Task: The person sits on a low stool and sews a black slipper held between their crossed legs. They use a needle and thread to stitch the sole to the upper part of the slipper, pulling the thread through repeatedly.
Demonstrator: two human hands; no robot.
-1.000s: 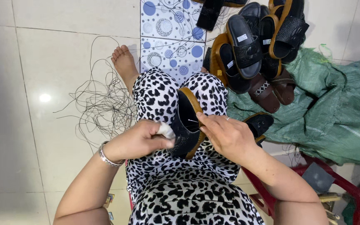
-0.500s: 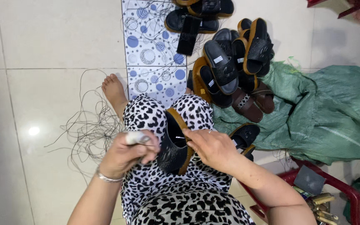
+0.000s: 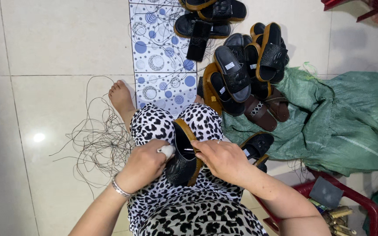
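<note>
Lower now, my left hand (image 3: 143,166) cups the black sandal (image 3: 183,157); right-hand (image 3: 224,158) fingers (image 3: 200,146) pinch its stiff tan-edged sole. Light, bendy strap; I'd grip the rim.

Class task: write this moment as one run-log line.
left hand: holds sandal on lap | right hand: on sandal strap | thread tangle: floor, left | sandal pile: ahead | green sack: right

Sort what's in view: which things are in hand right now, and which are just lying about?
In hand: the black sandal on the lap, gripped by the left hand and the right hand.

Lying about: tangled thread, sandal pile, green sack, red stool, patterned tile.
</note>
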